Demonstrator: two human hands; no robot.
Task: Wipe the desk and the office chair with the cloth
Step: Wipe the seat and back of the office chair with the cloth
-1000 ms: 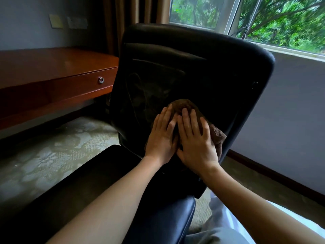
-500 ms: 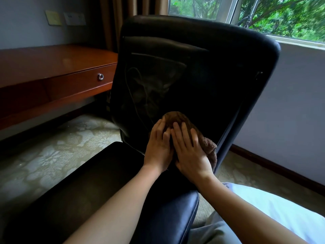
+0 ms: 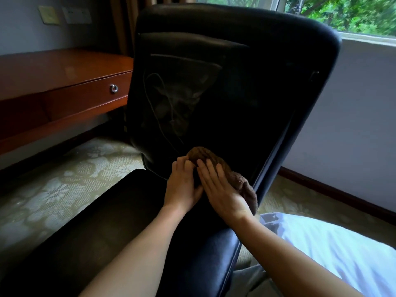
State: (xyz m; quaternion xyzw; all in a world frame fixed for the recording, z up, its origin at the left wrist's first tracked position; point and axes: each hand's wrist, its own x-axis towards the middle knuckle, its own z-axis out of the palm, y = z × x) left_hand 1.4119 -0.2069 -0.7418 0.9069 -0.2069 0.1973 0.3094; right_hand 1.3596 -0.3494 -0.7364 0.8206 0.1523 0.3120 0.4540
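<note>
The left hand [image 3: 182, 185] and right hand [image 3: 220, 191] lie side by side, touching. Their flat fingers press the brown cloth [image 3: 240, 183] low on the office chair's black backrest [image 3: 235, 82], just above the seat [image 3: 102, 224]. Neither hand pinches the cloth, so it could bunch or slide out sideways. A hard push might swivel the chair toward the wooden desk [image 3: 53, 67].

Counts, landmark = chair [image 3: 246, 93].
Chair: 1, black.
Cloth [image 3: 234, 182]: 1, brown, low on the chair's backrest.
Hands: 2, left hand [image 3: 183, 187] and right hand [image 3: 222, 194], side by side at the cloth.
Table [image 3: 53, 67]: 1, wooden, left of the chair.
Drawer [image 3: 85, 98]: 1, in the table front, with 1 ring pull [image 3: 114, 88].
Wall plates: 2, up left of the chair; yellowish plate [image 3: 48, 15], white plate [image 3: 77, 16].
Window [image 3: 353, 16]: 1, behind the chair, upper right.
</note>
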